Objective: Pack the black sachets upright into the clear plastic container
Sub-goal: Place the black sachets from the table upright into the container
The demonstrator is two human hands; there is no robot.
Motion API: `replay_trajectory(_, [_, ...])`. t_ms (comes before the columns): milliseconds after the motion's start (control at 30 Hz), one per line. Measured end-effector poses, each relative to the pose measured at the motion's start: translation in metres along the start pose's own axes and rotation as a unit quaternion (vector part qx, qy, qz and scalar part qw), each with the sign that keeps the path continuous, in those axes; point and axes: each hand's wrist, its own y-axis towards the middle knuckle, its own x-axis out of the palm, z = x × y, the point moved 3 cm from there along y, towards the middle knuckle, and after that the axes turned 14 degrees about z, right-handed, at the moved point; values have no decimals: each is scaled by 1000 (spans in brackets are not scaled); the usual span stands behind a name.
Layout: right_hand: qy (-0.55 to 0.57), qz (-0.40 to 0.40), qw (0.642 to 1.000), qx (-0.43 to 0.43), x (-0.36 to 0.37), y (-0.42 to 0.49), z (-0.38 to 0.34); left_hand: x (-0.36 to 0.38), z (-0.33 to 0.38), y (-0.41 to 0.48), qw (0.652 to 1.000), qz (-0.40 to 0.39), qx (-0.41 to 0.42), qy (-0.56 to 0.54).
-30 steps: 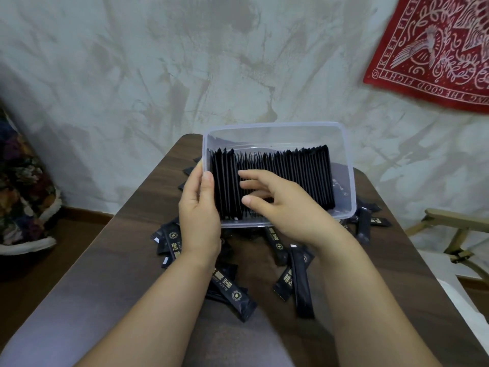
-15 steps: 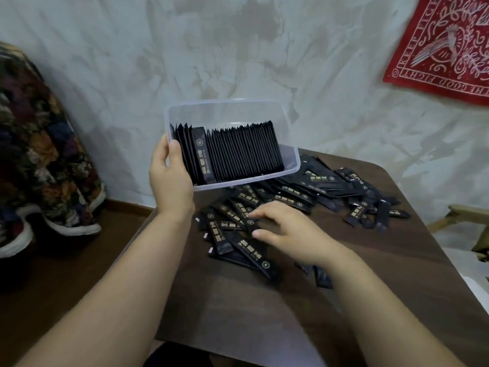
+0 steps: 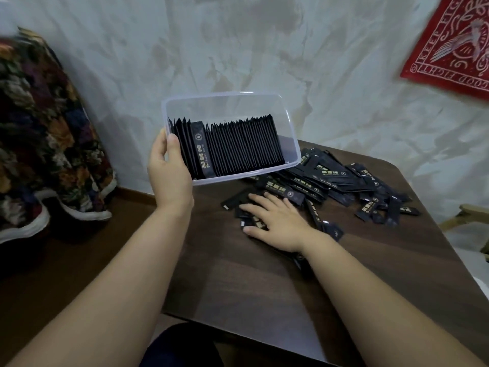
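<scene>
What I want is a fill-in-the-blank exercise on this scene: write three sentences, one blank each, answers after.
1. The left hand grips the container, which has no ____ on.
2. The right hand rests on loose sachets, all coloured ____.
3. The cloth on the wall is ____.
Missing words: lid; black; red.

The left grip (image 3: 169, 176) is holding the clear container (image 3: 227, 95) of upright sachets (image 3: 238, 147); the right grip (image 3: 277, 223) is resting flat on loose sachets (image 3: 330, 178) on the worktop (image 3: 264, 282).
</scene>
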Motion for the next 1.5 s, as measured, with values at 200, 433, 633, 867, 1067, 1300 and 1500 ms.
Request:
replay_trajectory(200, [13, 25, 999, 35, -20, -38, 52, 9, -5, -4, 1000, -9, -12, -13])
replay_trajectory(433, [-8, 36, 998, -46, -10, 9, -7, 16, -7, -6, 1000, -11, -4, -7])
replay_trajectory(633, [-21, -4, 1000, -11, -3, 6, 8, 17, -6, -14, 1000, -13, -11, 7])
replay_trajectory(867, [-30, 80, 996, 25, -40, -61, 74, 40, -27, -40, 998, -24, -59, -11])
replay_trajectory(1067, [7, 16, 990, 142, -26, -95, 95, 59, -46, -68, 996, -44, -71, -7])
replay_trajectory(1300, [202, 134, 956, 168, -45, -105, 107, 65, -54, -80, 994, -87, -69, -6])
replay_trajectory(1500, [148, 156, 956, 200, -48, -110, 112, 66, -53, -87, 992, -116, -57, -7])
